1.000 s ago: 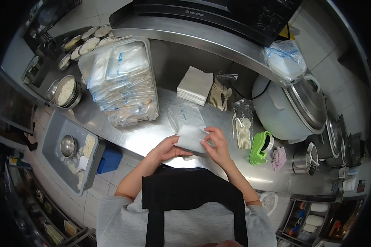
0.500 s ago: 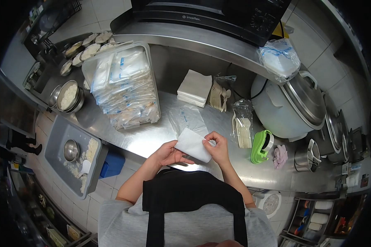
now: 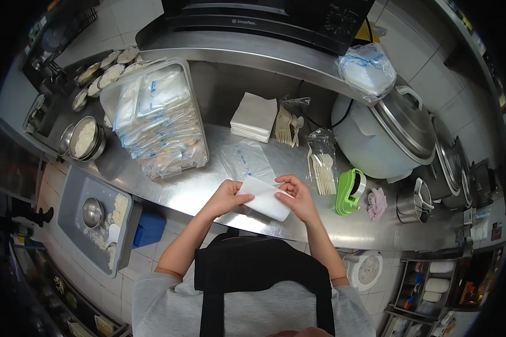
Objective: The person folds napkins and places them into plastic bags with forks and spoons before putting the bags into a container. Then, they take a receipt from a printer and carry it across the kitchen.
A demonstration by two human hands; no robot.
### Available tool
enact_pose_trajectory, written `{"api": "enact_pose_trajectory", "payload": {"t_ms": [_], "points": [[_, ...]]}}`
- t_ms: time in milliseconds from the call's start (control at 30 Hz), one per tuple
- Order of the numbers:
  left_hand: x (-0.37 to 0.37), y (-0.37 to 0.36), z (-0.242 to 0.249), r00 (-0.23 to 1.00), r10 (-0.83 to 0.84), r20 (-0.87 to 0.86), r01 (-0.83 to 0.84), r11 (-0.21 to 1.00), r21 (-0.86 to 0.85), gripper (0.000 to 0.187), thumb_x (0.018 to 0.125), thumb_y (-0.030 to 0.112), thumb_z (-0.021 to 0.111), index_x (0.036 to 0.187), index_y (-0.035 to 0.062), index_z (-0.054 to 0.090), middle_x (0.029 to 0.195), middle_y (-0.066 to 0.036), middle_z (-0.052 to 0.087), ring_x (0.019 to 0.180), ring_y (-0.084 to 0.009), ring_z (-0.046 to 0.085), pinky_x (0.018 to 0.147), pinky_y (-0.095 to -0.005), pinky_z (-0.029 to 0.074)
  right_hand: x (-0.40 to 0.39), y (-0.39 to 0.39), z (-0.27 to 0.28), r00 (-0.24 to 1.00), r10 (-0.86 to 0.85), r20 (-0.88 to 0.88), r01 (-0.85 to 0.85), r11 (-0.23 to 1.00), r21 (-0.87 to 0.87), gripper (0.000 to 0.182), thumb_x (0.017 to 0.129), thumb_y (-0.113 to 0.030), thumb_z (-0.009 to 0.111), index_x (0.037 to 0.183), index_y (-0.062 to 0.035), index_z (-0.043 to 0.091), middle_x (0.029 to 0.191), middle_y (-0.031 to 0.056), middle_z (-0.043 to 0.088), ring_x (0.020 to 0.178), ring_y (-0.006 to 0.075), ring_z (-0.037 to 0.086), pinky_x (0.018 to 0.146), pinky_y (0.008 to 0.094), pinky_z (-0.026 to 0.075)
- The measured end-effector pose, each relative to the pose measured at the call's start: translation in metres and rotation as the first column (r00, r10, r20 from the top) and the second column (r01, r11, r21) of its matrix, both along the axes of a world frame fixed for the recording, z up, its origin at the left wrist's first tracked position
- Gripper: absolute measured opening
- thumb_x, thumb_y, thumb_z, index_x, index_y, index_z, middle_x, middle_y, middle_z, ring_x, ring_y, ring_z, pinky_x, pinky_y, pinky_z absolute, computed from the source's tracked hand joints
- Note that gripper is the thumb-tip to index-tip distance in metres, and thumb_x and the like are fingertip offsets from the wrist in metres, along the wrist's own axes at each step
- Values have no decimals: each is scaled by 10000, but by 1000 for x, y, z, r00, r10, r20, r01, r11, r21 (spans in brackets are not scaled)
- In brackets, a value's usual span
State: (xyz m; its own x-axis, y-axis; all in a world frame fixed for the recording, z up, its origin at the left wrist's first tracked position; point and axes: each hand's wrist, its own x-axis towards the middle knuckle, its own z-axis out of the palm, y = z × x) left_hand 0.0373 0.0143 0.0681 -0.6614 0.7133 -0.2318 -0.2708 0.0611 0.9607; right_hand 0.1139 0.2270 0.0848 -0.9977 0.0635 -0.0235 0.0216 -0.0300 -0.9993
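A white paper napkin is stretched between my hands at the counter's front edge. My left hand pinches its left side, thumb on top. At the opposite side, my right hand grips the napkin with thumb and fingers. Just beyond it lies a flat clear plastic bag with blue print, partly covered by the napkin. A stack of white napkins sits farther back, beside light-coloured disposable forks. More forks lie in an opened clear wrapper to the right.
A plastic bin full of packed bags stands on the left of the steel counter. Toward the right are a green tape dispenser, a pink cloth, a steel pot and a large lidded cooker. A grey tub sits below left.
My left hand has gone from an open palm under the napkin to a pinch with the thumb on top. The napkin now lies flatter between both hands. The view has shifted slightly.
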Motion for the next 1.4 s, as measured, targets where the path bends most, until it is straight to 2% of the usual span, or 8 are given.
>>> {"api": "enact_pose_trajectory", "payload": {"t_ms": [400, 567, 933, 1000, 1133, 1200, 1267, 1400], "points": [[21, 43, 1, 928, 364, -82, -330, 904, 271, 190, 843, 137, 598, 972, -1, 612, 850, -48, 641, 709, -63, 585, 552, -196, 494, 21, -6, -38, 999, 14, 36, 2, 906, -423, 396, 779, -151, 654, 1093, 9, 475, 923, 109, 586, 745, 176, 595, 662, 267, 492], [32, 54, -8, 866, 420, -270, -355, 898, 259, 146, 830, 129, 618, 885, -4, 642, 733, -13, 633, 616, -42, 542, 525, -195, 441, 12, -37, -28, 938, -347, -1, 281, 761, -585, 208, 764, -41, 650, 946, -2, 556, 785, 51, 587, 664, 113, 540, 596, 245, 447], [2, 12, 4, 980, 74, -183, -80, 996, -30, 176, 830, 146, 615, 924, 0, 644, 784, -17, 639, 656, -41, 538, 559, -194, 433, 17, 28, -13, 871, -455, -185, 423, 887, -187, 198, 796, -78, 611, 962, 14, 555, 883, 78, 594, 823, 134, 556, 763, 242, 428], [1, 16, 6, 960, -19, -280, -16, 992, -122, 215, 827, 160, 607, 928, -26, 643, 741, -41, 649, 673, -61, 556, 616, -234, 458, 12, 23, 20, 922, -22, -386, 213, 861, 462, 303, 773, -68, 624, 1049, 28, 541, 969, 78, 592, 907, 147, 557, 815, 255, 420], [-1, 30, 13, 936, -97, -337, 79, 995, -65, 222, 808, 133, 603, 968, -17, 631, 781, -75, 652, 709, -83, 570, 630, -244, 462, 9, 28, 6, 938, 301, 170, -307, 952, 13, 394, 746, -35, 634, 1116, 21, 512, 1054, 82, 568, 989, 133, 517, 856, 260, 394], [0, 34, 25, 799, 212, -563, -244, 970, 19, 264, 790, 119, 602, 1032, 14, 609, 933, -114, 630, 841, -143, 585, 654, -268, 491, 17, 37, -9, 967, 202, 157, -206, 978, 7, 410, 748, -4, 602, 1139, 28, 484, 1069, 91, 552, 1006, 131, 499, 867, 261, 386], [6, 31, 33, 683, 131, -718, -275, 957, -87, 302, 769, 82, 603, 1070, 59, 587, 1160, -108, 542, 1031, -203, 527, 729, -267, 492, 30, 47, -21, 950, -306, -67, 310, 949, 51, 429, 750, 39, 547, 1168, 22, 451, 1052, 98, 548, 990, 145, 510, 862, 252, 389], [24, 40, 0, 293, -304, -906, -92, 935, -343, 316, 717, 78, 612, 1033, 88, 609, 1351, -133, 356, 1218, -316, 375, 851, -350, 481, 63, 61, -43, 885, -436, -164, 464, 859, 217, 507, 725, 97, 509, 1211, 6, 400, 1052, 107, 536, 987, 171, 516, 868, 260, 392]]}}
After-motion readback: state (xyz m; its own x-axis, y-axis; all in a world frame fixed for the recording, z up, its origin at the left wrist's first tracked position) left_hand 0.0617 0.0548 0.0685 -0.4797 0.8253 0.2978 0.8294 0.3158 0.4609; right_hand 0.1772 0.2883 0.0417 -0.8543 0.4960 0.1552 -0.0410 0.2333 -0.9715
